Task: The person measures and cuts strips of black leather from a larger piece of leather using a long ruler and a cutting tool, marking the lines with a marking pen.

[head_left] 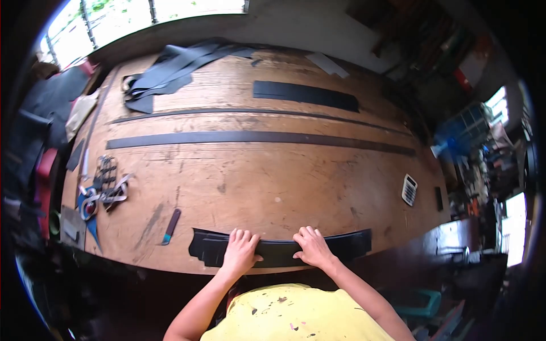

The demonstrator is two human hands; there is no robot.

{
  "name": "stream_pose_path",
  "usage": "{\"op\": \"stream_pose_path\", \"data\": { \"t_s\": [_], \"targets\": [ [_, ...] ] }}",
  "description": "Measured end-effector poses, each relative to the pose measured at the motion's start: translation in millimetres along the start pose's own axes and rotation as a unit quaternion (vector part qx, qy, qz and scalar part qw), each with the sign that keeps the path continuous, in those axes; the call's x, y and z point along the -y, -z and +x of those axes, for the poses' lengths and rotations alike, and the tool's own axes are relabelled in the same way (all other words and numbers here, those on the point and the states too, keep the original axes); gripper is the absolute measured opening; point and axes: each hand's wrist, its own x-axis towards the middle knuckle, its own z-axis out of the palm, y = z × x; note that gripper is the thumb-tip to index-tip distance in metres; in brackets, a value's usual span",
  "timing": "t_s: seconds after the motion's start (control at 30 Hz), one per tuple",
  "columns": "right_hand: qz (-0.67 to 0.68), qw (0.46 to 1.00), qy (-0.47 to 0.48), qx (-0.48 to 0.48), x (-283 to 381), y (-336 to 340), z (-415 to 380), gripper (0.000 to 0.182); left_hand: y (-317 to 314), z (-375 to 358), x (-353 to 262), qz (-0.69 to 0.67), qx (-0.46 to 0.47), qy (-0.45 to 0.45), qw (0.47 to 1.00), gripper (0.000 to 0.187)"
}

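Observation:
A stack of long black strips (278,254) lies along the front edge of the wooden table, its layers slightly uneven at the left end. My left hand (242,250) grips the stack left of its middle, fingers over the far edge and thumb on the near side. Right of the middle, my right hand (312,246) holds it the same way, fingers bent over the far edge. Left of the stack lies a knife (171,227) with a dark and teal handle.
A long dark straight bar (256,137) crosses the wooden table (239,187). Behind it lie a black strip pile (304,95) and dark sheet material (182,65). Scissors (88,204) are at the left, a calculator (409,190) at the right.

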Motion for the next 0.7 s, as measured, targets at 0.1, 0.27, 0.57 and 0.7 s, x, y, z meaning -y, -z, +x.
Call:
{"op": "stream_pose_path", "data": {
  "t_s": [0.1,0.27,0.57,0.7],
  "targets": [
    [-0.032,0.997,-0.048,0.044,-49.8,13.1,-31.3,0.046,5.5,-1.3,-0.7,-0.004,0.002,-0.027,1.000,0.031],
    [0.007,0.995,-0.041,-0.091,-119.9,42.9,-88.5,0.029,24.0,0.8,-18.1,0.010,-0.021,-0.029,0.999,0.021],
    [-0.085,0.965,0.020,-0.248,-156.3,37.6,-83.3,0.009,6.0,21.1,-52.2,0.109,-0.108,0.056,0.987,0.022],
    [-0.084,0.969,0.051,-0.228,-169.7,36.7,-81.7,0.007,3.6,18.8,-55.2,0.127,-0.086,0.084,0.985,0.023]
  ]
}}
